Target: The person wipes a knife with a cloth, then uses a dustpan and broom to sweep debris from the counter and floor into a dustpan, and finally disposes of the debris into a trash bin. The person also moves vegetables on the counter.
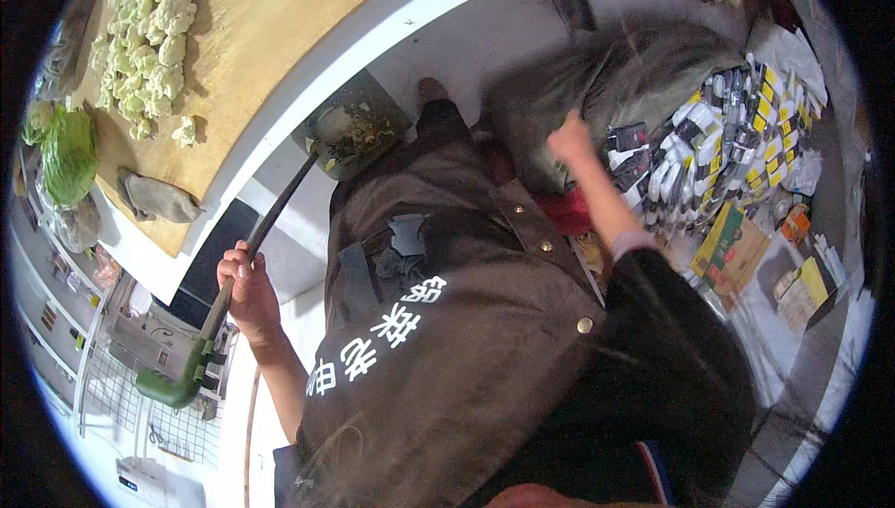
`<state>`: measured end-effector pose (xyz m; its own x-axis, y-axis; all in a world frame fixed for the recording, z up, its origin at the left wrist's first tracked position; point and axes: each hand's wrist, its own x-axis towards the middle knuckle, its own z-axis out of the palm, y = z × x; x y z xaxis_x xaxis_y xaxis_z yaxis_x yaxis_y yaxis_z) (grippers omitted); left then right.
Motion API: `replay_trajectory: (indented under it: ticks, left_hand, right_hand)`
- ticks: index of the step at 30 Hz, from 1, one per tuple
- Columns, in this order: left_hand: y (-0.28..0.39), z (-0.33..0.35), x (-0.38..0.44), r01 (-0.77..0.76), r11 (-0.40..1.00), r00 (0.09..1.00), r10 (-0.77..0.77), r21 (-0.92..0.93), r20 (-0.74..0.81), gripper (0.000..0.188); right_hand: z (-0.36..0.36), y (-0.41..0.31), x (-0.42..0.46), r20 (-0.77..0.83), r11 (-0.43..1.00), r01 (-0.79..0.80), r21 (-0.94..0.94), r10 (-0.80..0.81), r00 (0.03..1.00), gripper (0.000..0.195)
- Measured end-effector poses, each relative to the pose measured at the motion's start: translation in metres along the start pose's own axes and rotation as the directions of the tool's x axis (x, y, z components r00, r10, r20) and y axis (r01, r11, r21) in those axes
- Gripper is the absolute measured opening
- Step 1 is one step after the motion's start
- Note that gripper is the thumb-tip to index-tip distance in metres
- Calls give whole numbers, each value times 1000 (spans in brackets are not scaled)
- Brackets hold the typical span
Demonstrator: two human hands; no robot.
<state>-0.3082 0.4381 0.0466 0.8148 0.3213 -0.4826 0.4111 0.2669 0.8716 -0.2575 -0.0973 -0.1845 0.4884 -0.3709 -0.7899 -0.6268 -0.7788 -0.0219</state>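
Note:
My left hand [246, 291] is closed around the dark pole [280, 204] of a long-handled dustpan. A green bent grip [183, 376] forms the pole's upper end. At the lower end, the dustpan pan [358, 120] rests near the floor beside my foot, with pale scraps and dirt in it. My right hand [572, 142] is a fist around a thin, straight, blurred object [596, 80], whose kind I cannot tell. Behind that hand spreads a large dark sheet or bag [535, 92], also blurred. A brown apron [461, 340] bearing white writing covers my front.
Cauliflower florets [150, 46] lie on a wooden cutting board [280, 18] on a white table, with a grey cloth [157, 197] at its corner. A leafy green vegetable [68, 155] sits beyond. Many-coloured packets [734, 130] and a cardboard box [731, 253] lie at right.

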Motion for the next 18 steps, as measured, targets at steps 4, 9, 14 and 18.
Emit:
replay_trajectory:
  ticks: [4, 9, 14, 18]
  left_hand:
    - [0, -14, 6, 33, 998, 999, -31, -57, 39, 17]
    - [-3, -32, 0, 21, 997, 1000, -20, -80, 12, 15]
    - [-4, -81, -13, -10, 993, 996, 20, -116, 87, 15]
    - [-5, -135, -18, -18, 987, 996, 31, -158, 81, 18]
  right_hand:
    - [62, 25, -75, 104, 983, 185, 10, -185, 977, 69]
    - [14, 18, -117, 91, 895, 405, 185, -426, 900, 67]
    - [-9, -23, -139, 46, 921, 384, 59, -387, 921, 72]
    - [36, -71, -89, -32, 962, 253, -107, -257, 966, 74]
